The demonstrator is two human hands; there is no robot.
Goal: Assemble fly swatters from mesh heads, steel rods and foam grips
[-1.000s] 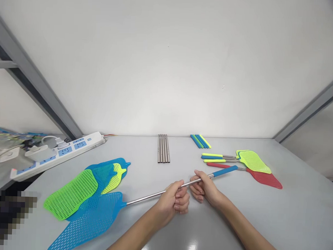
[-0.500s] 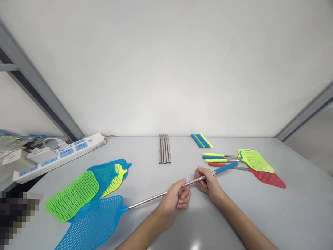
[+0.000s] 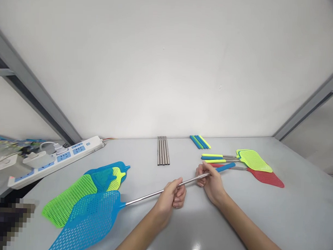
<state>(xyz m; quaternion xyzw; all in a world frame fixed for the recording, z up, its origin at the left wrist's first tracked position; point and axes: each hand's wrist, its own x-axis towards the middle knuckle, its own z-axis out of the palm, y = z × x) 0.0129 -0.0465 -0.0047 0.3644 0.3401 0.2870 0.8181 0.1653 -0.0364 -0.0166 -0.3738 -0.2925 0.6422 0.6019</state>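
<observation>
A blue fly swatter with a metal rod is held slantwise across the front of the table. My left hand is closed around the middle of its rod. Farther right, my right hand is closed on the rod just below the blue grip. The swatter's blue mesh head hangs at the lower left, partly covering loose mesh heads. Among those are a green head, a yellow head and blue ones.
Several metal tubes lie side by side at the back, near several coloured grips. Swatters with handles, including a yellow one and a red one, are stacked at right. A power strip with plugs lies at left.
My right hand has slid up the rod towards the blue grip. The left hand and the swatter have shifted slightly left, along with a small shift of the whole view.
</observation>
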